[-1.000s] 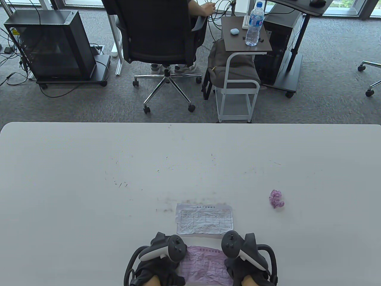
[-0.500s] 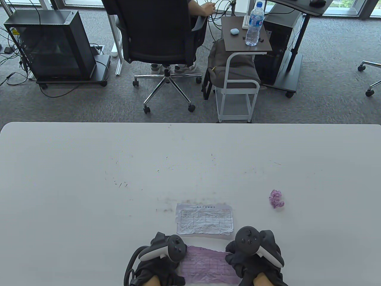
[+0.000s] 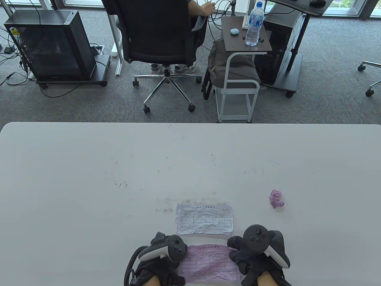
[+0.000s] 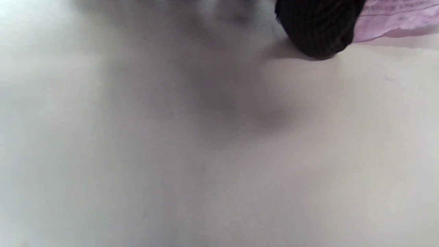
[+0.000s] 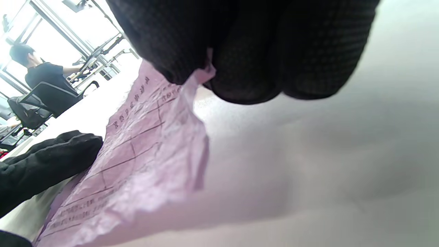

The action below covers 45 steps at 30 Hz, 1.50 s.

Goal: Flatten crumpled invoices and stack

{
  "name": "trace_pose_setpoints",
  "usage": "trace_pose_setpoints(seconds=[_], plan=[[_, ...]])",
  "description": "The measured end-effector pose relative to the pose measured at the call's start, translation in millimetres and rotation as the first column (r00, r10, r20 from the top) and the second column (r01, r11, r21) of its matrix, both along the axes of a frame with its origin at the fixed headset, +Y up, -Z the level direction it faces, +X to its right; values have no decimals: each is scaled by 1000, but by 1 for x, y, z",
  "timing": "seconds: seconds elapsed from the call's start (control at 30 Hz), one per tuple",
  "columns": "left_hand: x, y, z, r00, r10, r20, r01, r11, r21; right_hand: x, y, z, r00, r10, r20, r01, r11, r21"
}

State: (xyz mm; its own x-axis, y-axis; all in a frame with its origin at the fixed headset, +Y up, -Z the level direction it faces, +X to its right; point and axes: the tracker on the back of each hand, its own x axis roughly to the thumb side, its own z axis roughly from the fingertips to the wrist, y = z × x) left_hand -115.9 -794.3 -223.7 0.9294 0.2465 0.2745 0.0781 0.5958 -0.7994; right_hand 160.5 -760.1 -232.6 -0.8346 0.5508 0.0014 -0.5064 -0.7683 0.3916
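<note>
A pink invoice [image 3: 208,262], wrinkled but spread out, lies at the table's near edge between my hands. My left hand [image 3: 166,256] rests on its left end; one gloved fingertip [image 4: 317,31] presses beside the pink sheet [image 4: 394,17]. My right hand [image 3: 247,256] pinches the sheet's right edge, and the right wrist view shows the paper [image 5: 144,151] caught between the gloved fingers [image 5: 240,61] and lifted slightly. A flattened white invoice [image 3: 204,219] lies just beyond. A crumpled pink ball [image 3: 276,199] sits to the right.
The white table [image 3: 89,178] stretches wide around the papers. Beyond its far edge are an office chair [image 3: 160,38] with a person, a computer case [image 3: 53,44] and a small side table with a water bottle [image 3: 254,23].
My right hand has slid rightward along the pink invoice to its right edge, drawing the sheet out wider and flatter. My left hand has stayed in place.
</note>
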Motion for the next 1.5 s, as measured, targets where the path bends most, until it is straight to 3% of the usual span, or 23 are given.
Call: trace_pose_setpoints(seconds=[0.27, 0.4, 0.63, 0.73, 0.9, 1.03, 1.5], plan=[[0, 0, 0, 1000, -2, 1, 2, 1000, 1, 7, -1, -1, 987, -149, 64, 151, 988, -34], [0, 0, 0, 1000, -3, 1, 3, 1000, 2, 13, 0, -1, 956, -269, 120, 264, 963, 57], [1, 0, 0, 1000, -3, 2, 3, 1000, 2, 14, -10, -2, 921, -379, 93, 384, 922, -51], [1, 0, 0, 1000, -3, 2, 3, 1000, 2, 12, -10, -3, 920, -379, 99, 384, 923, -34], [1, 0, 0, 1000, -4, 3, 4, 1000, 2, 11, -8, -2, 919, -359, 165, 341, 931, 129], [1, 0, 0, 1000, -4, 3, 4, 1000, 2, 8, -4, -1, 934, -325, 147, 296, 936, 188], [1, -1, 0, 1000, -2, 2, 2, 1000, 3, 12, -6, -1, 944, -311, 109, 292, 943, 163]])
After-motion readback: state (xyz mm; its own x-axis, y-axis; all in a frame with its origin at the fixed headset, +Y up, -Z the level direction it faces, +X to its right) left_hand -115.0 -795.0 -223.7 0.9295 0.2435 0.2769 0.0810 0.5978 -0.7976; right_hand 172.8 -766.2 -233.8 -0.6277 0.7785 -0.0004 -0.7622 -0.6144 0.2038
